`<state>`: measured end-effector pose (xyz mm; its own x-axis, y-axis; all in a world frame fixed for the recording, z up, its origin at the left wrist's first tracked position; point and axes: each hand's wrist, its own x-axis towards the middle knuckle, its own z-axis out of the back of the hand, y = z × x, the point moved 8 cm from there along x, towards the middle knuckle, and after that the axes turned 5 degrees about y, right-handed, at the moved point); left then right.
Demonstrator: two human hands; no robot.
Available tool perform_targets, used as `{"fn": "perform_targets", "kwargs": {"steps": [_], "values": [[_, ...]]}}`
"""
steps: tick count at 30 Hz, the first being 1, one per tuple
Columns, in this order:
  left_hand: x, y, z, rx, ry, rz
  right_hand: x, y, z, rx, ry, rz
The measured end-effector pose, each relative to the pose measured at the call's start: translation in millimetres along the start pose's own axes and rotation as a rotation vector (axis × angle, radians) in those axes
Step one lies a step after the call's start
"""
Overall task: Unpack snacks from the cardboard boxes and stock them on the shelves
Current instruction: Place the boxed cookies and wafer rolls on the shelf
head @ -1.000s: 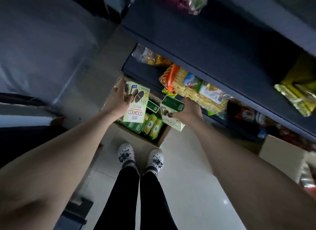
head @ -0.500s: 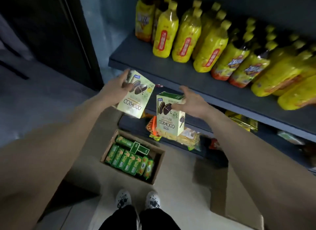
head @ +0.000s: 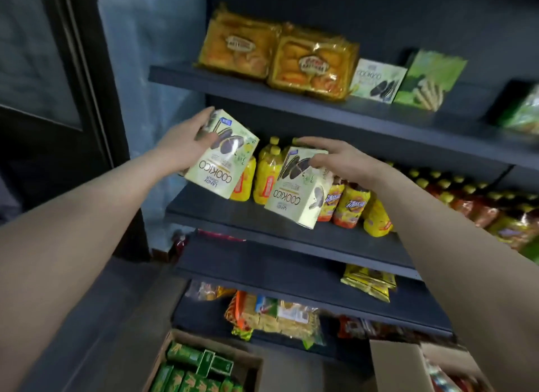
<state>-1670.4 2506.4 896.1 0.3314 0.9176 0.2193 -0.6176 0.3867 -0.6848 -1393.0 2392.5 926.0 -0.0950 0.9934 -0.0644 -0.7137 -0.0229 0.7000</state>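
My left hand (head: 183, 142) grips a pale green Cookico cookie box (head: 223, 155) by its top edge, tilted, in front of the second shelf. My right hand (head: 335, 161) holds a second Cookico box (head: 300, 187) from above, just over the second shelf board (head: 262, 219). A matching Cookico box (head: 377, 81) stands on the top shelf (head: 320, 108) beside a green wafer-roll box (head: 428, 81). Below, an open cardboard box (head: 253, 359) on the floor holds several green snack packs (head: 189, 374).
Two orange cake packs (head: 313, 63) sit left on the top shelf. Yellow bottles (head: 269, 170) and snack bags fill the second shelf. Noodle packs (head: 277, 315) lie on the lower shelves. A second cardboard box (head: 399, 365) stands at bottom right. A dark door frame (head: 78, 70) is left.
Both hands lifted the two Cookico boxes out of the floor box and up to the second shelf's height. My view rose from the floor to the upper shelves.
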Motion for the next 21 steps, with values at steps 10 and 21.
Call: {"fn": "perform_targets", "kwargs": {"steps": [10, 21], "values": [[43.4, -104.5, 63.4, -0.067, -0.135, -0.188, -42.6, 23.6, 124.6, 0.348, -0.112, 0.044], [86.7, -195.4, 46.1, -0.096, -0.225, -0.176, -51.8, -45.4, 252.7, 0.464, -0.647, -0.076]]}}
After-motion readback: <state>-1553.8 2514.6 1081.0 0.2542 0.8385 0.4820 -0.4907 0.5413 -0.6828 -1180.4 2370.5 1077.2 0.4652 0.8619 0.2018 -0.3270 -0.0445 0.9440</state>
